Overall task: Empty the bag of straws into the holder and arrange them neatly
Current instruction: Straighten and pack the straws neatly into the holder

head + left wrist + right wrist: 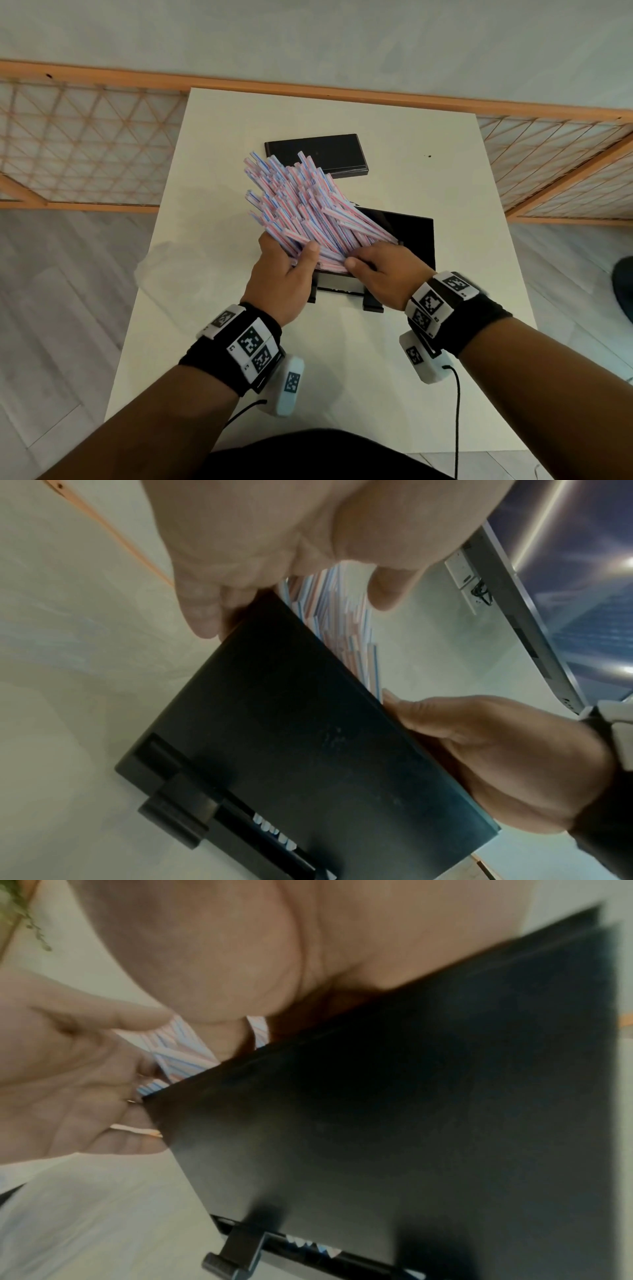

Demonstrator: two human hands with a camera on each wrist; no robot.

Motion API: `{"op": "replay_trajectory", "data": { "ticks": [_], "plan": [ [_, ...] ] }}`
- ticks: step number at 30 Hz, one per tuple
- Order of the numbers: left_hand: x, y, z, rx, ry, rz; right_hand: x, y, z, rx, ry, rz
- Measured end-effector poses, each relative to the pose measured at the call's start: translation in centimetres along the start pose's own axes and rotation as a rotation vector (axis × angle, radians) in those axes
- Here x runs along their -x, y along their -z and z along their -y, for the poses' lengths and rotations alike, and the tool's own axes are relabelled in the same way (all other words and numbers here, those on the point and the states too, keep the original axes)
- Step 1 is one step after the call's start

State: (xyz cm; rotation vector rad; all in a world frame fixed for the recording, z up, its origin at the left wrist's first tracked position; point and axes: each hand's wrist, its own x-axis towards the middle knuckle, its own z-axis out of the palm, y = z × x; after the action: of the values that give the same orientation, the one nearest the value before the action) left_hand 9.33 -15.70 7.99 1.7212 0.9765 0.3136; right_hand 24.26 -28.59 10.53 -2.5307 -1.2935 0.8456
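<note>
We find both hands gripping the straws [301, 205]: left hand [284, 277], right hand [383, 270], above the black holder [411, 236]. Behind lies a black lid [318, 154]; a clear bag [164, 267] lies left on the table [445, 192].

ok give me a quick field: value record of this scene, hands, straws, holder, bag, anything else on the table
left hand: grips the lower left of the straw bundle, thumb over the top
right hand: curled on the bundle's lower right, over the holder's near edge
straws: red and blue striped, fanned out and leaning up to the left, lower ends in the holder
holder: black box with front feet, open at the top
bag: clear plastic, lying left of the holder
lid: flat black piece behind the straws
table: white
</note>
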Motion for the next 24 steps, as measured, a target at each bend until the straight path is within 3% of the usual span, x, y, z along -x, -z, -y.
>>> {"op": "replay_trajectory", "data": {
  "ticks": [2,6,9,14,18,24],
  "plan": [
    [-0.2,-0.1,0.3,-0.047,0.006,0.005,0.2,0.4,0.0,-0.013,-0.009,-0.069],
    [-0.3,0.1,0.6,-0.026,0.017,0.012,-0.4,1.8,-1.1,-0.045,-0.188,-0.279],
    [-0.2,0.3,0.9,0.006,-0.017,0.036,-1.1,2.6,-1.0,-0.041,-0.236,-0.205],
    [-0.1,0.4,0.9,-0.026,-0.023,0.054,-2.6,0.9,-0.6,0.032,-0.192,-0.125],
    [0.0,0.6,0.9,0.000,-0.034,0.071,-3.2,0.7,-0.8,0.036,-0.201,-0.157],
    [0.2,0.9,0.8,0.065,-0.059,0.101,-1.4,2.3,0.0,0.069,-0.028,-0.234]
  ]
}}
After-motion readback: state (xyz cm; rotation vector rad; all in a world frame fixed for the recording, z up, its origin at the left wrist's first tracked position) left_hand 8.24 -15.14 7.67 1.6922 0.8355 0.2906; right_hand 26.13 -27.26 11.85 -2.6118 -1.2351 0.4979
